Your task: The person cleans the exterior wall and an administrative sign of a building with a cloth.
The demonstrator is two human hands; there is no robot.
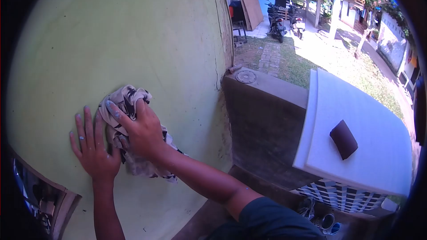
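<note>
A pale green wall (178, 31) fills the left and middle of the view. My right hand (147, 131) presses a crumpled cloth (122, 95), light with black patterns, against this wall, its fingers closed over the fabric. Loose folds of the cloth hang below and to the right of the hand. Just left of the cloth, my left hand (95, 151) lies flat on the wall with its fingers spread and holds nothing. Pale paint-like specks show on the fingers of both hands.
To the right, a low dark wall (267, 120) meets the green one. A white slab-like top (369, 151) bears a dark brown folded object (344, 139). Motorbikes (276, 22) stand outside under a roof. A framed opening (40, 195) is at lower left.
</note>
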